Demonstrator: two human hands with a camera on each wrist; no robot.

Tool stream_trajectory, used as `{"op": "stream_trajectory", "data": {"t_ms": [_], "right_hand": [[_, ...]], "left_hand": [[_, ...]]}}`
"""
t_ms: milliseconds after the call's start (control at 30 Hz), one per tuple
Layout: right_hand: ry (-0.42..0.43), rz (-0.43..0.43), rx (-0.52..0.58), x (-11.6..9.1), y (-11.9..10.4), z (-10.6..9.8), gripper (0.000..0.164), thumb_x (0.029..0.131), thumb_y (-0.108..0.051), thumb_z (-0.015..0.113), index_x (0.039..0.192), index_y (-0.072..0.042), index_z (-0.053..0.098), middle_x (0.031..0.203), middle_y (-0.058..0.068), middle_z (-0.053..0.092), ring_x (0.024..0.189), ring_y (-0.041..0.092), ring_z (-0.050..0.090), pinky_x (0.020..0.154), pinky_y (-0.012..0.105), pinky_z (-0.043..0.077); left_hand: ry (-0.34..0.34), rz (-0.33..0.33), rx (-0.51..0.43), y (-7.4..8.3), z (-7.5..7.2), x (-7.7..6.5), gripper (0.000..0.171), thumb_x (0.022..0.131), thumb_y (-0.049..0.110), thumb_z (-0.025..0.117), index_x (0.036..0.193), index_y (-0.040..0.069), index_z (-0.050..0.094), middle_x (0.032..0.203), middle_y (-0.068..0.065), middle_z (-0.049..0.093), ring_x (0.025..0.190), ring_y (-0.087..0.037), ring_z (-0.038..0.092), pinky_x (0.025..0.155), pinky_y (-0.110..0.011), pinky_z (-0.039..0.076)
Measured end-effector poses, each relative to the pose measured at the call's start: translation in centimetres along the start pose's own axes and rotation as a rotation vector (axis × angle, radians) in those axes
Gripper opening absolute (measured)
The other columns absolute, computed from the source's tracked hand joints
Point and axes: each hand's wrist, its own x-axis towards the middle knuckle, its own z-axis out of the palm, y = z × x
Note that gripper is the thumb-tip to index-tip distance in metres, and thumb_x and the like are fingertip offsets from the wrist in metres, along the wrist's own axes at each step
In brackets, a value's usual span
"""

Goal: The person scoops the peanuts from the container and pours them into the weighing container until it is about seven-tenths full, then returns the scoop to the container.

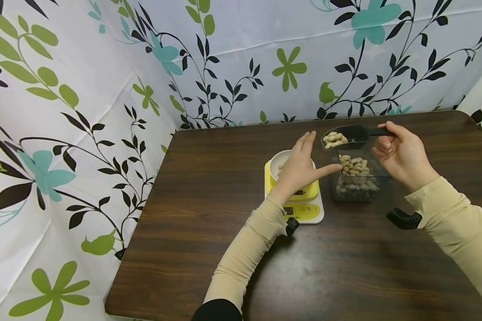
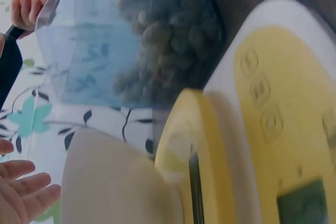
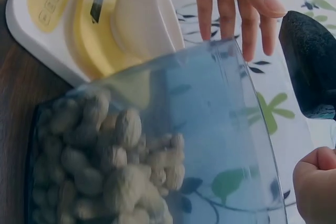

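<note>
My right hand (image 1: 403, 154) grips the handle of a black scoop (image 1: 355, 133) holding several peanuts (image 1: 334, 140). The scoop hangs above a clear plastic bin (image 1: 379, 185) partly filled with peanuts (image 3: 121, 171). My left hand (image 1: 301, 167), fingers extended and thumb spread toward the bin, is over a white bowl (image 1: 279, 159) with some peanuts in it. This bowl sits on a yellow and white kitchen scale (image 1: 307, 211). In the right wrist view the scoop (image 3: 310, 69) is close to the left thumb; whether they touch I cannot tell. The left hand hides much of the bowl.
A dark wood-grain table (image 1: 209, 187) carries the scale and the bin, which stand side by side. Behind and to the left hangs a white curtain (image 1: 233, 53) with leaf and flower prints. A black wrist device (image 1: 403, 218) is on the right wrist.
</note>
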Motion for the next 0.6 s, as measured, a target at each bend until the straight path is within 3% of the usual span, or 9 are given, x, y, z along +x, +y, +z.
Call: {"op": "stream_trajectory", "data": {"t_ms": [267,500,600], "right_hand": [[0.005,0.034,-0.119,1.0,1.4,1.2,0.02,0.1,-0.018,0.041,0.097,-0.003,0.055,0.053,0.007,0.047,0.053,0.017,0.019,0.056,0.027,0.013],[0.037,0.06,-0.229,1.7,2.2,1.9,0.015,0.098,-0.021,0.047,0.101,-0.006,0.052,0.054,0.003,0.047,0.052,0.014,0.031,0.053,0.026,0.017],[0.028,0.076,-0.292,1.9,2.6,2.1,0.017,0.097,-0.023,0.048,0.102,-0.007,0.051,0.056,0.002,0.047,0.052,0.015,0.028,0.053,0.027,0.018]], "left_hand": [[0.088,-0.027,-0.022,-3.2,-1.4,-1.0,0.102,0.074,0.063,0.066,0.151,0.025,0.011,0.156,-0.003,0.017,0.143,-0.023,0.024,0.108,-0.046,0.035],[0.126,-0.094,-0.091,-5.8,-1.2,-2.1,0.105,0.072,0.066,0.066,0.151,0.027,0.008,0.157,-0.001,0.013,0.143,-0.025,0.022,0.107,-0.05,0.035],[0.12,-0.114,-0.111,-6.5,-0.9,-2.7,0.106,0.073,0.063,0.067,0.151,0.024,0.008,0.157,-0.004,0.011,0.144,-0.026,0.02,0.108,-0.052,0.033]]}}
